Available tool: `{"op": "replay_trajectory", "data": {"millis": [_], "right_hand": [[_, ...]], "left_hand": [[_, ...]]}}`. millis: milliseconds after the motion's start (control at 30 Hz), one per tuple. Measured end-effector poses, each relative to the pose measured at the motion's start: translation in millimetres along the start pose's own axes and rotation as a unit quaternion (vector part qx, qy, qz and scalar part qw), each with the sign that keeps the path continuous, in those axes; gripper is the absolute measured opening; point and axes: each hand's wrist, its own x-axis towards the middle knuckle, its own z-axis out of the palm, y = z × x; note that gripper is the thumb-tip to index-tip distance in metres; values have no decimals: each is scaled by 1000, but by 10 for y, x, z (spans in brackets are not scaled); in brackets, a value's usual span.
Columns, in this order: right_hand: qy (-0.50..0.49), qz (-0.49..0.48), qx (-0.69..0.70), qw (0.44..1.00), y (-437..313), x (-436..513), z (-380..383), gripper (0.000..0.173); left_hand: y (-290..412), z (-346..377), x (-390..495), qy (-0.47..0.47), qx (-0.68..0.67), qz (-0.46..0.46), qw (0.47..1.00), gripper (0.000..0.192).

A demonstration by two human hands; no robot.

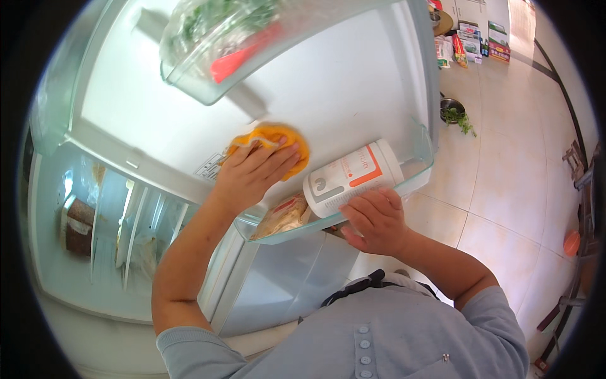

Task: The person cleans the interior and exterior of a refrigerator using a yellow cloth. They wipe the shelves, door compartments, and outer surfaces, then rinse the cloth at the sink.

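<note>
My left hand presses an orange cloth flat against the white inner panel of a refrigerator door. Beside it, a clear door shelf holds a white plastic canister lying tilted and a tan package. My right hand rests at the outer rim of that shelf, its fingertips close to the canister; whether they grip the rim, I cannot tell. Higher on the door, another clear shelf bears bagged green vegetables and something red.
On the left, the open refrigerator compartment has shelves with a brown item and bags. Across the tiled floor stand a metal bowl with greens, several boxes and packages. A dark rack runs along the right edge.
</note>
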Motion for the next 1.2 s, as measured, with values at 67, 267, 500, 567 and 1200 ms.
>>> {"op": "replay_trajectory", "data": {"millis": [67,267,500,567,1200], "right_hand": [[-2,15,5,1000,-25,20,-40,37],[2,8,-3,1000,-24,38,9,38],[17,-8,-35,999,101,-34,-2,39],[10,7,-28,1000,57,-62,10,41],[16,35,6,999,-20,18,-89,43]], "left_hand": [[52,-48,308,10,-1,-8,1000,48],[433,106,1530,119,-45,-42,991,45],[184,23,611,71,-11,-26,997,37],[172,10,493,54,4,-33,998,37],[369,221,769,93,38,-55,993,42]]}}
